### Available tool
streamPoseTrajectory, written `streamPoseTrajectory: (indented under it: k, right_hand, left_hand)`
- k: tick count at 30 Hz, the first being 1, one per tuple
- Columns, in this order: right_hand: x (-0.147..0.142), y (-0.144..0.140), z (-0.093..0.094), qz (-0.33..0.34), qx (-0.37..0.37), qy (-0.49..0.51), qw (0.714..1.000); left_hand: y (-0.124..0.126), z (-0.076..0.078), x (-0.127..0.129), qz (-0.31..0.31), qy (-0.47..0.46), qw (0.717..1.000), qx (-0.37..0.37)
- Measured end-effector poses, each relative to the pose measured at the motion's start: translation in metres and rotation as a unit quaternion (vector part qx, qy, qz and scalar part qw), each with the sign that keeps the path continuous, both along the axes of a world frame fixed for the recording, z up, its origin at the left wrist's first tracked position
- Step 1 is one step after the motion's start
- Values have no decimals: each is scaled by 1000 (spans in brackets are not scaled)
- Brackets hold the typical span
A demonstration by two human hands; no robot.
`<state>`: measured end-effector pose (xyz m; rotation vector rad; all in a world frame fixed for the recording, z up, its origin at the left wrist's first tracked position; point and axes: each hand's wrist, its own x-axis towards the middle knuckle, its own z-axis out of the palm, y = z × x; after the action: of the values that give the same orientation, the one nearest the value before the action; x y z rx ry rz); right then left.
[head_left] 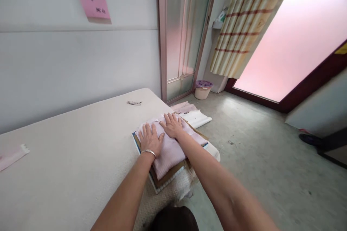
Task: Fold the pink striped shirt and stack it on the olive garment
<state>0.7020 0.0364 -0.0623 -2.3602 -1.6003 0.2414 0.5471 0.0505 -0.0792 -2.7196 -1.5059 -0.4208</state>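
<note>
A folded pale pink ribbed garment [169, 153] lies on top of a small stack at the table's right corner. Flat on its left part rests my left hand [150, 140], fingers spread, a silver bangle at the wrist. My right hand [172, 126] presses on the garment's far part, its fingers also stretched out. Below the garment a folded brown cloth [169, 175] sticks out at the near side, with a blue-and-white checked edge [170, 182] under it. Neither hand grips anything.
Eyeglasses [134, 103] lie on the white-covered table [81, 144]. At the left edge is a pink cloth piece [12, 157]. Past the table's right side are white sheeting [197, 118] and pink cloth [183, 107]. A lined bin [202, 92] stands by the glass door [180, 43].
</note>
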Motion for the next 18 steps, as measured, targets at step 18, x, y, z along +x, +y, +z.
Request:
streamPoseTrajectory:
  k: [18]
  right_hand:
    - [17,-28,-27,-22,5,-56,998]
  left_hand:
    - [-50,1,6,-65,2,995,-82]
